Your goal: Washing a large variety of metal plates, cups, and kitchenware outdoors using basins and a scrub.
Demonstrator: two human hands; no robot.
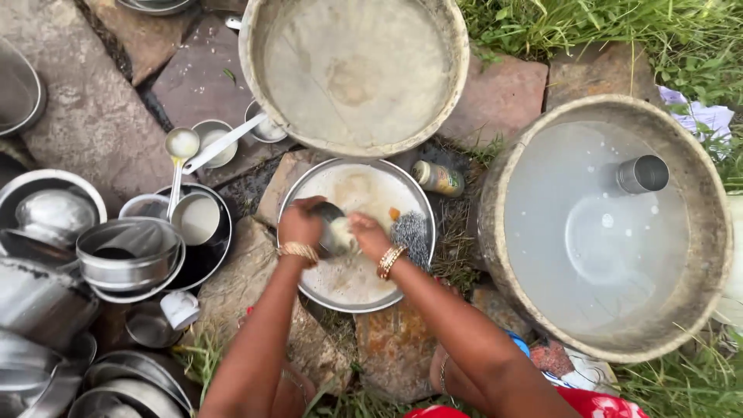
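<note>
Flat stones and grass make your washing floor, with a soapy steel plate [340, 286] set between two big basins so both waters are near you. Your left hand [300, 223] is clamped round a small steel cup [331, 232], holding it over the plate so suds drip there. Your right hand [367, 234] closes on a soapy pad [342, 231] pressed into the cup. A steel scrubber [410, 232] lies in the plate beside your right hand. The right basin [700, 232] holds water with a tumbler [642, 174] floating; dirty pots [128, 255] are stacked at your left.
</note>
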